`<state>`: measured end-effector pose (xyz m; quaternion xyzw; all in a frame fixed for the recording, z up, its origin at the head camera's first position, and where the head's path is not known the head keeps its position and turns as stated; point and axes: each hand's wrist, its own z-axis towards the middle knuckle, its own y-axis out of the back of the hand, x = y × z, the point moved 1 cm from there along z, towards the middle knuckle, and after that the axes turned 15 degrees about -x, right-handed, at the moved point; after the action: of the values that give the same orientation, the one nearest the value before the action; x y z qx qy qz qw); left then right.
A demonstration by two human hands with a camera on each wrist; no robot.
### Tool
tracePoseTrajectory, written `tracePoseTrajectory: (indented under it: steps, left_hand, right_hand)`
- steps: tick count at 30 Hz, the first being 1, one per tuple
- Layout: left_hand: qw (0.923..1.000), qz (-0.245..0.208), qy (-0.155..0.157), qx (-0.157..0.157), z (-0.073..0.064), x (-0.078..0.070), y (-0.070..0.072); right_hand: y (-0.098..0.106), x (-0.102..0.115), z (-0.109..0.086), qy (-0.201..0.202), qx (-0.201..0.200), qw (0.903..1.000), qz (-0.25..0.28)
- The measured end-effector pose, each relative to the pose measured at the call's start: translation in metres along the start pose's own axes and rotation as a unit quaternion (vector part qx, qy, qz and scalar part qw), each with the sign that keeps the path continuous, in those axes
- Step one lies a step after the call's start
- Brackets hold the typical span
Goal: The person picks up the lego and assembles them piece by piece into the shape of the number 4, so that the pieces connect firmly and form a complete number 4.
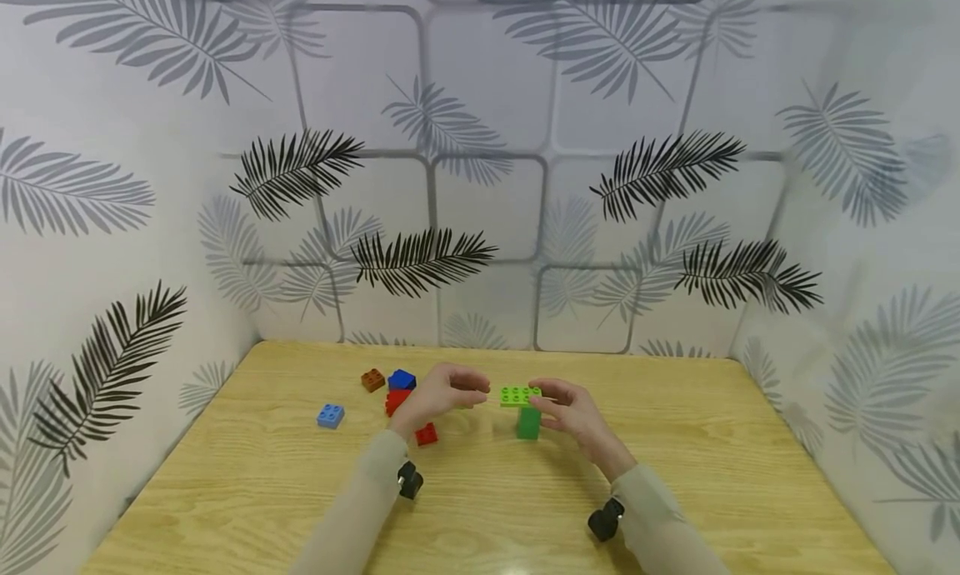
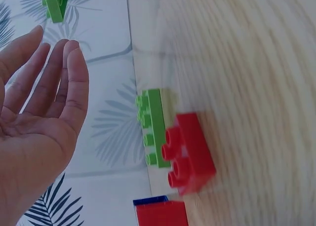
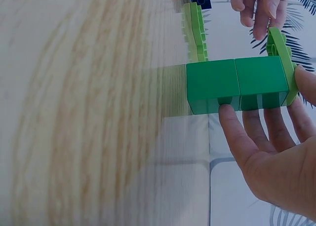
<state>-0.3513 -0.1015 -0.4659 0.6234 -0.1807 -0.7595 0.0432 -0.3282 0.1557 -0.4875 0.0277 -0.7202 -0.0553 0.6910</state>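
Two dark green bricks (image 3: 212,85) are stacked upright on the table, with a light green brick (image 1: 517,397) lying across their top and jutting out to the left. My right hand (image 1: 573,408) grips this stack at its right side. In the right wrist view the thumb is at the top brick, while the fingers lie along the dark green sides. Left of the stack, my left hand (image 1: 442,392) is raised with loosely bent fingers and holds nothing. Below it in the left wrist view are a red brick (image 2: 197,152) and another light green brick (image 2: 157,130).
A brown brick (image 1: 372,380), a blue brick (image 1: 402,380) and a light blue brick (image 1: 330,416) lie on the left part of the wooden table (image 1: 480,508). Another red brick (image 1: 396,402) is partly hidden by the left hand. A leaf-patterned wall (image 1: 487,192) rises behind.
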Motion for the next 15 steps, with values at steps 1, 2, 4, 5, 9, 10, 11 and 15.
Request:
tracePoseTrajectory:
  steps: [1, 2, 4, 5, 9, 10, 11, 15]
  left_hand:
    - [1.0, 0.0, 0.001, -0.001, 0.0, 0.002, 0.002]
    - [1.0, -0.001, 0.002, -0.001, -0.001, 0.004, 0.004]
    - [0.9999, 0.005, 0.008, -0.004, -0.002, 0.007, 0.009]
    - [0.9999, 0.01, 0.007, -0.007, -0.003, 0.008, 0.011]
    - [0.9991, 0.035, 0.001, -0.024, -0.003, 0.01, 0.02]
    - [0.9987, 0.041, 0.0, -0.03, -0.003, 0.01, 0.022]
    - [0.9984, 0.045, 0.0, -0.036, -0.003, 0.012, 0.024]
    - [0.9956, 0.069, 0.005, -0.063, -0.002, 0.017, 0.028]
  right_hand:
    - [0.0, -0.001, 0.0, -0.002, 0.001, 1.0, 0.002]
    - [0.0, -0.001, -0.001, -0.001, 0.003, 1.0, 0.002]
    - [0.0, -0.002, -0.001, -0.002, 0.006, 1.0, 0.003]
    - [0.001, -0.002, -0.001, 0.0, 0.007, 1.0, 0.003]
    - [0.0, -0.001, 0.0, 0.005, 0.003, 1.0, 0.001]
    - [0.0, -0.001, 0.0, 0.004, 0.002, 1.0, 0.002]
    - [0.001, 0.0, 0.0, 0.005, 0.003, 1.0, 0.001]
    - [0.001, 0.002, -0.001, 0.0, 0.002, 1.0, 0.001]
